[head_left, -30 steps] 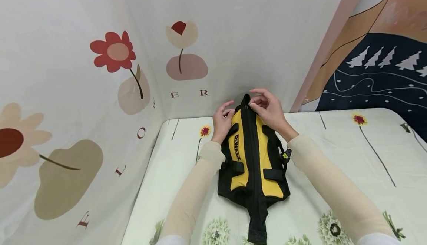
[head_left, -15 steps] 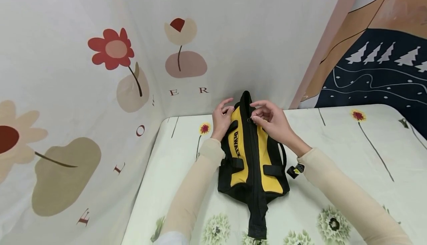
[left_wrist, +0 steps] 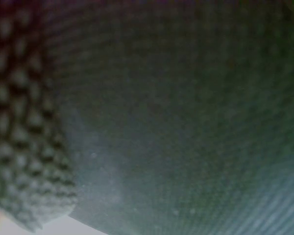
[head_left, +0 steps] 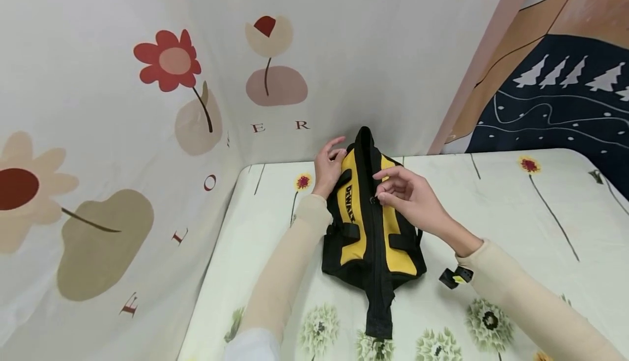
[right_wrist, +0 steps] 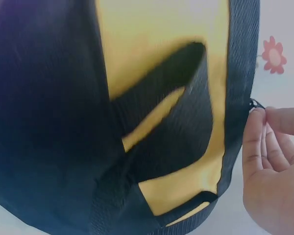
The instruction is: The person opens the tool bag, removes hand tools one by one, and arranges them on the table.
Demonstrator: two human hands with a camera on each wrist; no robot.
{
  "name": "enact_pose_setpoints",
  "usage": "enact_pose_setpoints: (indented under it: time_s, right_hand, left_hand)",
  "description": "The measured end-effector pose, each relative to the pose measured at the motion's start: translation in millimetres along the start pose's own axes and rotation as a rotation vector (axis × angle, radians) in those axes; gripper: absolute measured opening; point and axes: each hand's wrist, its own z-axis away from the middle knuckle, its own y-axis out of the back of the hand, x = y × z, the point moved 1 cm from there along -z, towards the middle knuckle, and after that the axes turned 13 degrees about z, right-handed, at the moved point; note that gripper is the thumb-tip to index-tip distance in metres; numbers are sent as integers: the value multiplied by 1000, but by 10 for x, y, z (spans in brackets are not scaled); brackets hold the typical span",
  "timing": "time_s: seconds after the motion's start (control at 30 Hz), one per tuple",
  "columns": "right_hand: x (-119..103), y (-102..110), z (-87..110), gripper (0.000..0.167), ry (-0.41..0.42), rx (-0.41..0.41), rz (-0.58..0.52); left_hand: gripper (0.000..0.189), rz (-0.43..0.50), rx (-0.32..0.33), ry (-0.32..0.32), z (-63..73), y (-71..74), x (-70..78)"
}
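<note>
A black and yellow DEWALT tool bag (head_left: 355, 252) lies lengthwise on the table, its central zipper running toward the person. My right hand (head_left: 415, 200) pinches the zipper pull (right_wrist: 255, 104) between thumb and index finger, partway along the top. Behind the pull, toward the far end, the zipper seam is parted in a dark gap. My left hand (head_left: 328, 170) grips the bag's far left edge between thumb and fingers; its exact hold is partly hidden. Blurred dark fabric and a woven strap (left_wrist: 24, 117) fill the left wrist view.
The table (head_left: 491, 202) has a white flower-print cover. A pale printed cloth (head_left: 344, 39) hangs right behind the bag's far end, and another stretch closes off the left side. A small black wrist camera (head_left: 457, 277) sits on the right sleeve.
My right hand has drawn the zipper pull from the far end toward the person, and the gap behind it has lengthened. My left hand has stayed at the far left edge.
</note>
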Motion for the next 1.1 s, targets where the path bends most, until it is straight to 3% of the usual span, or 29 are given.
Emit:
enact_pose_setpoints:
  time_s: [0.33,0.6,0.77,1.1]
  right_hand:
    - [-199,-50,311,31,-10,-46,-8]
    - [-307,-79,546,30,4,-153,-122]
    - [-379,-109,720,32,-40,-223,-231]
    - [-524,-170,971,34,-37,-264,-283]
  left_hand:
    - [40,-3,-10,34,-63,4,7]
    - [41,13,-7,26,-94,37,47]
    - [42,29,-9,43,-76,40,53]
    - [43,57,-14,52,-60,21,71]
